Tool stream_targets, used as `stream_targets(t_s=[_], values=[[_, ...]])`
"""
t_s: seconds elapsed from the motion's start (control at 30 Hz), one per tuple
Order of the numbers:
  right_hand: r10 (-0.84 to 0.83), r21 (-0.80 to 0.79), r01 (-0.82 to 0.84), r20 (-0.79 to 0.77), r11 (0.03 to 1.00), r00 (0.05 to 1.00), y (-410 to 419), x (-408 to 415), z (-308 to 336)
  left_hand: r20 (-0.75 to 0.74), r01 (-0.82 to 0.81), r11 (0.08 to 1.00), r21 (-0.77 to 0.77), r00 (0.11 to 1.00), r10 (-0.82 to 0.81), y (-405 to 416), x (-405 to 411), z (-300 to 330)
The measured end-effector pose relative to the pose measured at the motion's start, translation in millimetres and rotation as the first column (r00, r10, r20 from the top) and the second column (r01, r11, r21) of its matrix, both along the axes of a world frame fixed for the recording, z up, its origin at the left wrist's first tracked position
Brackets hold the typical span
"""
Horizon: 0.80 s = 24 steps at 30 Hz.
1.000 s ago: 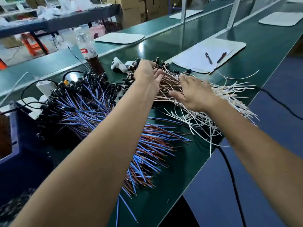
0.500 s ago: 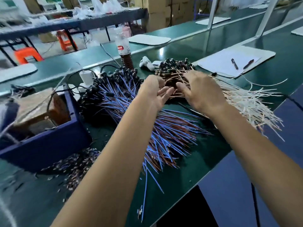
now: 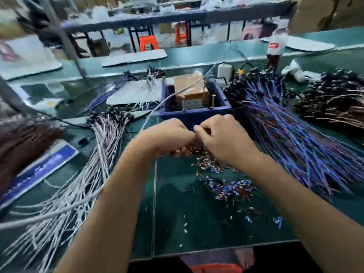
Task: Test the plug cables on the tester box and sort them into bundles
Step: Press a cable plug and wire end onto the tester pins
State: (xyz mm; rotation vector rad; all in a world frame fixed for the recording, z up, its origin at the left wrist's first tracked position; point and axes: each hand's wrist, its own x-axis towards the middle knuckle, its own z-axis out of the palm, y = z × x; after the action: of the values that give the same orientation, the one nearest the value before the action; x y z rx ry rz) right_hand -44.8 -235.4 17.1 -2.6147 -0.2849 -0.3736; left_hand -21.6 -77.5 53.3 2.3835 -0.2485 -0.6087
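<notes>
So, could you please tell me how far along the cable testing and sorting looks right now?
Looks done: white cables fanned out at left. In hand: both the left hand and right hand are curled together before the blue tester box; what they pinch is blurred. Left: the large blue-wire pile and the brown pile.

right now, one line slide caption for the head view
Both hands, left hand and right hand, meet with curled fingers before the blue tester box, flanked by white and blue cable bundles.
</notes>
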Motion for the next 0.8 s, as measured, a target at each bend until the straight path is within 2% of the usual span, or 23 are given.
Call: stream_targets(t_s=[0.13, 0.2, 0.27, 0.37, 0.5, 0.6, 0.7, 0.8], values=[[0.120, -0.039, -0.129, -0.187, 0.991, 0.975, 71, 11, -18, 0.232, -0.303, 0.930, 0.207, 0.939, 0.254, 55, 14, -7], [0.140, 0.003, -0.143, -0.252, 0.990, 0.957, 104, 17, -26, 0.370, -0.465, 0.864, 0.194, 0.850, 0.375, 78, 22, -12], [0.161, 0.080, -0.144, -0.284, 0.986, 0.945, 132, 25, -33, 0.484, -0.550, 0.813, 0.193, 0.774, 0.408, 91, 34, -17], [0.143, 0.100, -0.118, -0.298, 0.988, 0.944, 161, 40, -43, 0.517, -0.638, 0.756, 0.145, 0.700, 0.492, 95, 53, -26], [0.092, -0.143, -0.123, -0.210, 0.982, 0.973, 176, 46, -54, 0.595, -0.742, 0.633, 0.220, 0.616, 0.515, 111, 81, -43], [0.093, -0.417, -0.150, -0.155, 0.896, 0.984, 180, 47, -52, 0.599, -0.767, 0.595, 0.238, 0.598, 0.532, 128, 97, -51], [0.105, -0.494, -0.162, -0.140, 0.854, 0.985, 182, 47, -48, 0.586, -0.735, 0.618, 0.279, 0.640, 0.498, 135, 104, -61], [0.107, -0.481, -0.175, -0.166, 0.859, 0.980, 184, 48, -46, 0.626, -0.757, 0.605, 0.245, 0.600, 0.497, 134, 103, -67]])
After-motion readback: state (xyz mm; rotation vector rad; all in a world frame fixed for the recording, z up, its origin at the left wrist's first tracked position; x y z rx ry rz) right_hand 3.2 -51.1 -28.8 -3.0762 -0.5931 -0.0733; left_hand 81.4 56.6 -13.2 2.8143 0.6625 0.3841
